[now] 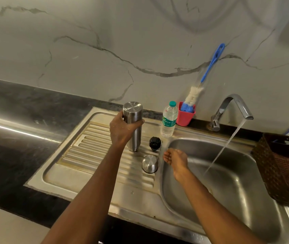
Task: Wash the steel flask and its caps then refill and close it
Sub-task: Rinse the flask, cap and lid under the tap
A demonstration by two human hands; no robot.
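The steel flask (134, 118) stands mouth down on the ribbed drainboard (90, 147), its flat base on top. My left hand (122, 131) grips it round the middle. Just right of it a black inner cap (155, 143) sits on the drainboard, and a steel outer cap (150, 163) lies upside down in front of that. My right hand (174, 158) hovers at the left rim of the sink bowl (228, 187), fingers relaxed and holding nothing. Water runs from the tap (235, 106) into the bowl, right of that hand.
A clear plastic water bottle (169, 119) with a green cap stands behind the caps. A red cup (185, 117) by the wall holds a blue-handled bottle brush (208, 67). A brown perforated basket (284, 166) sits at the sink's right edge. Dark counter (17, 110) stretches left.
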